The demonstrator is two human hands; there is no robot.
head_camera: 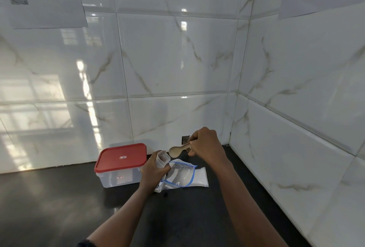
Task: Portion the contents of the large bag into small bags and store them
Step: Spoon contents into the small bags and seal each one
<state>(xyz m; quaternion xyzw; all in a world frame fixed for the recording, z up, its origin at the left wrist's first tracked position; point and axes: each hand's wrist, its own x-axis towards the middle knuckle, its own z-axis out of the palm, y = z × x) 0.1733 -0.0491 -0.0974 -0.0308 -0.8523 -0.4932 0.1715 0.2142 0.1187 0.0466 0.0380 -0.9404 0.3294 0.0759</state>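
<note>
My left hand point(153, 171) grips a small clear bag point(163, 159) and holds it upright with its mouth open. My right hand point(205, 144) holds a wooden spoon point(175, 151) by the handle; the spoon's bowl hovers just right of the small bag's mouth. Below both hands the large clear zip bag point(183, 175) with a blue seal lies open on the dark countertop point(59, 207). What is inside it I cannot make out.
A clear plastic container with a red lid point(120, 159) stands shut on the counter, just left of my left hand. White marble-look tiled walls point(177, 59) meet in a corner at the back right. A small dark gap point(185, 139) shows in the wall behind the spoon.
</note>
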